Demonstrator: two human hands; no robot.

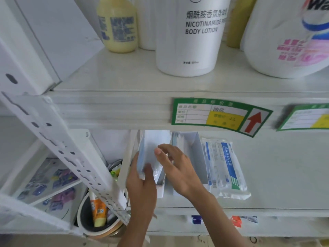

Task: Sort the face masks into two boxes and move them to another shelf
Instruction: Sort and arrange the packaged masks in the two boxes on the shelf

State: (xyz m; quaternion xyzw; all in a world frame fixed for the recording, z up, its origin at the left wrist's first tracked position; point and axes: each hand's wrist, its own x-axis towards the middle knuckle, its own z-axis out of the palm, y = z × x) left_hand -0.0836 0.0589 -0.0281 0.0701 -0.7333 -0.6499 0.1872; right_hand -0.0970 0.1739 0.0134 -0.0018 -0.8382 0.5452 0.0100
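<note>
On the lower shelf (276,175), near its left end, two white boxes stand side by side, the left box (161,186) touching the right box (192,150). The left hand (142,184) grips a stack of face masks (147,154) in light blue and white, thumb on its near face and fingers curled behind, holding it upright over the left box. The right hand (178,168) reaches over the boxes with fingers loosely spread and relaxed, thumb tip against the stack; whether it holds anything I cannot tell. More masks stand on edge in the right box, at its back. Just right of that box a sealed mask packet (226,166) lies flat on the shelf, its blue stripe printed with Chinese characters too blurred to read. On the front edge of the upper shelf (115,82) sits a green-bordered price tag (219,115) with a yellow field and a red arrow pointing up. Above it stands a white bottle (188,41) lettered "NICOTINAMIDE" and "BODY LOTION", with a yellow bottle (118,25) toward the back left corner and a large white jug (288,38) with pink print to the right.
</note>
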